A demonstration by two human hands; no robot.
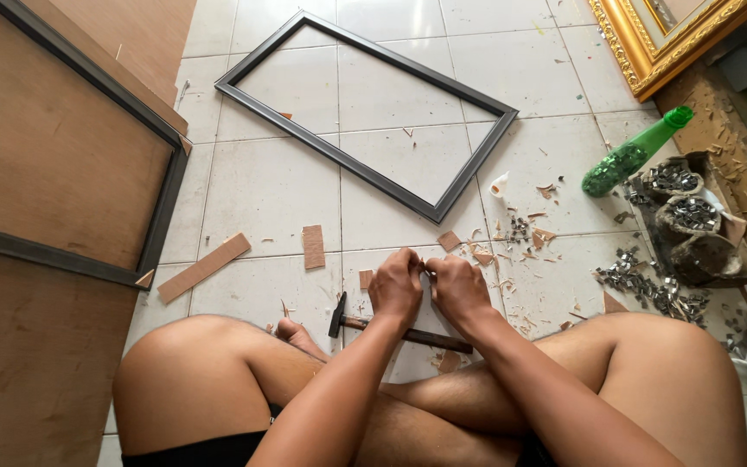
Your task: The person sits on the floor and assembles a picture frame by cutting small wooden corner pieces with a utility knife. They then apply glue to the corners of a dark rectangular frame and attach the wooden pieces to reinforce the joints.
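Backing board: a brown board (36, 173) with a dark frame (164, 186) laid on it fills the left edge; well apart from both hands.

Wood offcuts: a long strip (204, 267) and a short block (313, 246) lie on the tiled floor (270, 190), left of the hands and clear of them.

Empty frame: a dark rectangular frame (365, 112) lies flat on the tiles beyond the hands, its long axis running from upper left to lower right; not touched.

Hammer: a hammer (391, 329) lies on the floor just below the hands, head to the left, handle running right and slightly toward the person. It passes under both wrists; the left hand is nearer the head, the right hand nearer the handle end. Neither hand touches it.

Left hand: the left hand (396, 284) is curled closed, fingertips meeting the other hand at the centre. A small item appears pinched there; too small to identify.

Right hand: the right hand (458, 287) is likewise curled closed, thumb and fingers pressed to the same point. Contents cannot be made out.

Relation of note: the pinch point sits directly above the hammer's mid-handle, both hands about equally close.

Metal clips: a loose heap of small metal clips (641, 281) and torn paper tubs (692, 216) holding more lie right of the hands, nearer the right hand.

Green bottle: a green bottle (633, 156) lies tilted beside the tubs.

Gold frame: an ornate gold frame (650, 43) leans at upper right.
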